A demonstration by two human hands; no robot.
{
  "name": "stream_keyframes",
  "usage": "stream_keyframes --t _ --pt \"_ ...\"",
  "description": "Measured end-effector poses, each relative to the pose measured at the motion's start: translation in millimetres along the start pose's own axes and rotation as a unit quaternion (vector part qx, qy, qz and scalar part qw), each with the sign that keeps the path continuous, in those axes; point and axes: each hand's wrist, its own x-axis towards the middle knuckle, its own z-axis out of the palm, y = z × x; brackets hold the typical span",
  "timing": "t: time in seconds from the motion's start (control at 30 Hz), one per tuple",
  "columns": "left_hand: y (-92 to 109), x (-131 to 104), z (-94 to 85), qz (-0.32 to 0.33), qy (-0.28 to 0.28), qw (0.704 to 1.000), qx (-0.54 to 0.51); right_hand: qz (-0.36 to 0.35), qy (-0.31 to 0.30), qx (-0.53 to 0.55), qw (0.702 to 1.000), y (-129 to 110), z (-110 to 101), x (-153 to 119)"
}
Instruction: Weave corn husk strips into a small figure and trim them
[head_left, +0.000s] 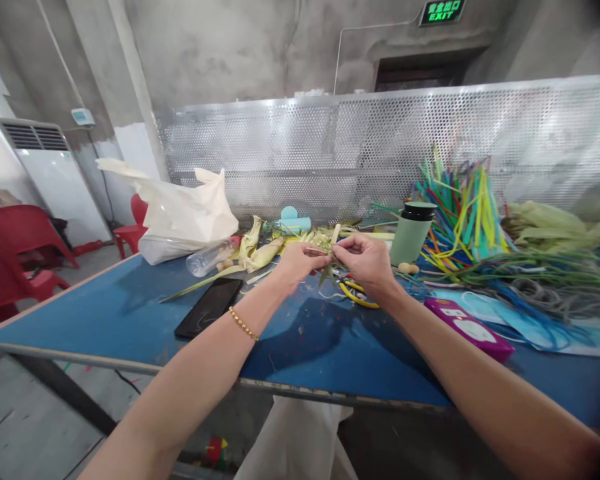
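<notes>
Over the blue table (pixel 105 307), my left hand (pixel 300 264) and my right hand (pixel 365 261) meet with fingers pinched on thin green corn husk strips (pixel 335 233). One pale strip sticks up between the fingertips, and greener ends hang below. The fingers partly hide how the strips are joined. Just under my right hand lie yellow-handled pliers (pixel 359 295). Behind my left hand are corn husks (pixel 264 255) in a loose heap. A black phone (pixel 209 308) lies flat near my left forearm.
A white plastic bag (pixel 185 213) and a clear bottle (pixel 211 259) are at left. To the right stand a green tumbler (pixel 412 233) and colourful strips (pixel 473 213). A purple box (pixel 467 330) lies beside wire coils (pixel 545 293). Perforated metal sheeting (pixel 300 150) borders the back.
</notes>
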Motion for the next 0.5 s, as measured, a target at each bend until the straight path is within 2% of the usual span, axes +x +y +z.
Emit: stream_keyframes --t 0.13,0.2,0.33,0.43,0.5 --pt "-4 1 4.6 -0.026 0.015 1.0 -0.005 -0.007 0.029 -0.004 1.0 -2 0 -1" --pt "-6 3 5.0 -0.017 0.013 1.0 0.018 -0.019 0.033 -0.014 0.999 -5 0 -1" --pt "-15 8 0.7 0.063 -0.002 0.992 0.109 0.041 -0.001 0.008 0.999 -9 -3 -1" --pt "-20 10 -1.9 0.152 0.01 0.969 0.195 0.123 -0.054 0.073 0.988 -11 -7 0" --pt "-21 10 -1.8 0.193 0.026 0.953 0.231 0.153 -0.076 0.113 0.979 -11 -9 1"
